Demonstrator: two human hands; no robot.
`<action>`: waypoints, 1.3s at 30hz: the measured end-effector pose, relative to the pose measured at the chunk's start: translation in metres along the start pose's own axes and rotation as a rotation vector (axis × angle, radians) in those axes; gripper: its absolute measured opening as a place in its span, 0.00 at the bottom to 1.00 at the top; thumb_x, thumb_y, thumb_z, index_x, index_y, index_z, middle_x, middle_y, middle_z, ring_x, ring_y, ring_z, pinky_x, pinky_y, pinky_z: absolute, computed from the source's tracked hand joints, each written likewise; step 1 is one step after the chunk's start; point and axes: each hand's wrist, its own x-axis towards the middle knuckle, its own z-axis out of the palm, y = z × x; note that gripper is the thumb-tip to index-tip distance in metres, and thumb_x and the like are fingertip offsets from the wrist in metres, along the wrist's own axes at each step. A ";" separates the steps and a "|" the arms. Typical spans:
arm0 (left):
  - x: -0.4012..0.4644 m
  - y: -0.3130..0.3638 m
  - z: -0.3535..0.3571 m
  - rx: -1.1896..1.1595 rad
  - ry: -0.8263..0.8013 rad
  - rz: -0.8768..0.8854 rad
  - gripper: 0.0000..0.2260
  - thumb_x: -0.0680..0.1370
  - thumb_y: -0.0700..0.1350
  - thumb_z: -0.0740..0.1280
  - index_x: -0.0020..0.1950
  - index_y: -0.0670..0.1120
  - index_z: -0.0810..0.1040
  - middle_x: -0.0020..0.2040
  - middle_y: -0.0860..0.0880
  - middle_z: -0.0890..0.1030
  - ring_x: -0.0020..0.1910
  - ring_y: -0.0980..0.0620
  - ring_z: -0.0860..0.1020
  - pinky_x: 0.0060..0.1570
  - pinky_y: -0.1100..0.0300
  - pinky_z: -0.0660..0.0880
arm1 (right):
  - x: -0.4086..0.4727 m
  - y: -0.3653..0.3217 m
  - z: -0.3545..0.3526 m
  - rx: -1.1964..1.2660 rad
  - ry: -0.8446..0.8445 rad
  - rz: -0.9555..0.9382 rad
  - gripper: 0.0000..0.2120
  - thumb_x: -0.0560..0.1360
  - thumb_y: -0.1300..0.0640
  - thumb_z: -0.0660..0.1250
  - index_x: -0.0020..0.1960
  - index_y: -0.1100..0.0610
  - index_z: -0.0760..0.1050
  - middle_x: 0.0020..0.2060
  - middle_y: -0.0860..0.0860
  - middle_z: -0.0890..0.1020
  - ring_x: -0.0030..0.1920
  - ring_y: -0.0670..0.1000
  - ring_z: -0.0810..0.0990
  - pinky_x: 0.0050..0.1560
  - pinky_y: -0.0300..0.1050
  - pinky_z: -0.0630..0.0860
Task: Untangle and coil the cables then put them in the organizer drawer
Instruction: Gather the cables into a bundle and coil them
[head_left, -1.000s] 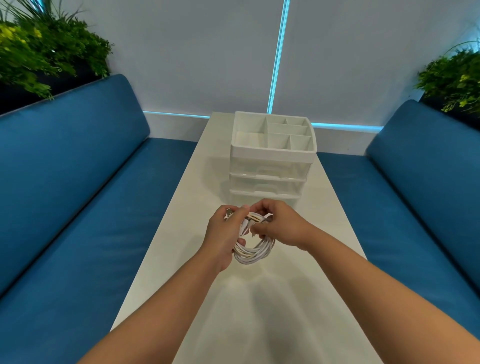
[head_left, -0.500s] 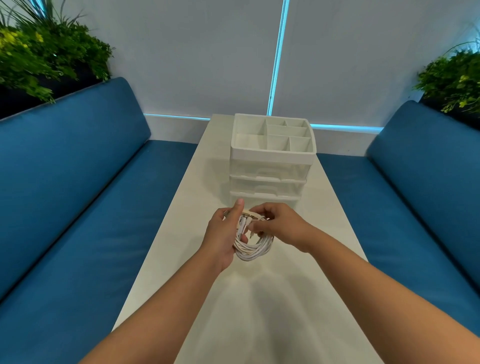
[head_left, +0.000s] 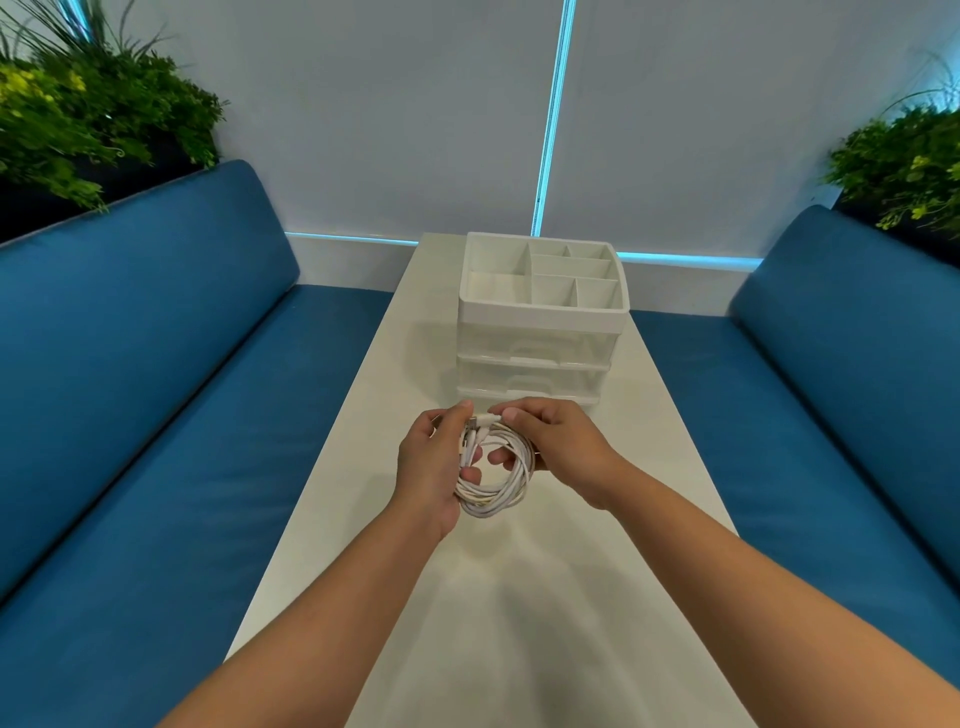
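Observation:
A coil of white cables (head_left: 496, 496) hangs between both hands above the white table (head_left: 519, 623). My left hand (head_left: 431, 462) grips the coil's left side, thumb up over the loops. My right hand (head_left: 563, 447) holds the right side and pinches a white cable end near the top of the coil. Just beyond the hands stands the white organizer (head_left: 540, 317), with an open compartment tray on top and two drawers below, both pushed in.
Blue cushioned benches run along both sides of the table (head_left: 156, 415) (head_left: 831, 415). Green plants (head_left: 78, 114) (head_left: 904, 166) sit behind each bench back. A white wall with a cyan light strip is behind the organizer.
The coil has opened out a little between my hands. My right hand's fingers have shifted to pinch the cable end at the top. Both hands stay in about the same spot.

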 end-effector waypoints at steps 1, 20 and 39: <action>0.000 0.000 0.000 0.011 0.003 0.019 0.07 0.78 0.48 0.70 0.46 0.46 0.76 0.40 0.46 0.78 0.35 0.50 0.75 0.25 0.62 0.68 | 0.000 0.000 0.002 0.003 0.013 -0.012 0.11 0.81 0.58 0.61 0.57 0.60 0.80 0.45 0.57 0.85 0.42 0.54 0.84 0.48 0.53 0.80; -0.001 -0.005 0.003 0.129 -0.010 0.185 0.15 0.76 0.56 0.71 0.53 0.48 0.74 0.46 0.46 0.82 0.38 0.51 0.80 0.34 0.59 0.78 | -0.002 0.000 0.009 0.038 0.032 0.051 0.15 0.80 0.45 0.61 0.57 0.53 0.79 0.48 0.51 0.85 0.47 0.50 0.85 0.45 0.45 0.81; 0.002 0.007 -0.012 0.235 -0.259 -0.186 0.15 0.81 0.54 0.63 0.52 0.44 0.82 0.47 0.43 0.82 0.42 0.45 0.83 0.45 0.51 0.81 | -0.001 -0.020 -0.019 -0.113 -0.125 -0.019 0.14 0.79 0.52 0.65 0.54 0.64 0.78 0.26 0.48 0.68 0.25 0.47 0.68 0.36 0.47 0.76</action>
